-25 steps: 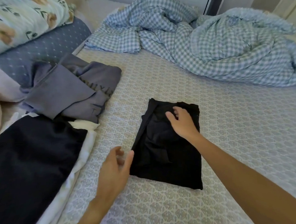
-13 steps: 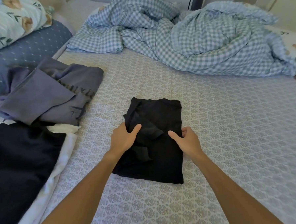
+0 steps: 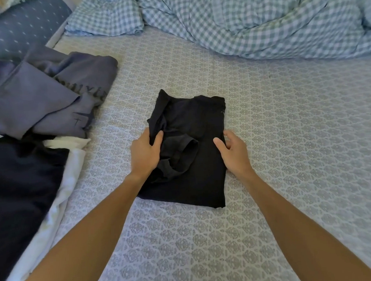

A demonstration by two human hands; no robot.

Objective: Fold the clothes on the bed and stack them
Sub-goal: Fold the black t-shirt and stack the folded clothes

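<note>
My left hand and right hand pinch the black clothes on the patterned bed, checked blanket behind.

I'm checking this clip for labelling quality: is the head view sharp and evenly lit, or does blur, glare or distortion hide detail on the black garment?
Head view: sharp, no motion blur on the left hand or right hand; soft daylight, no glare; the folded black garment is so dark that its creases barely show; wide-angle bending at the edges stretches the forearms and the blue checked duvet.
</note>
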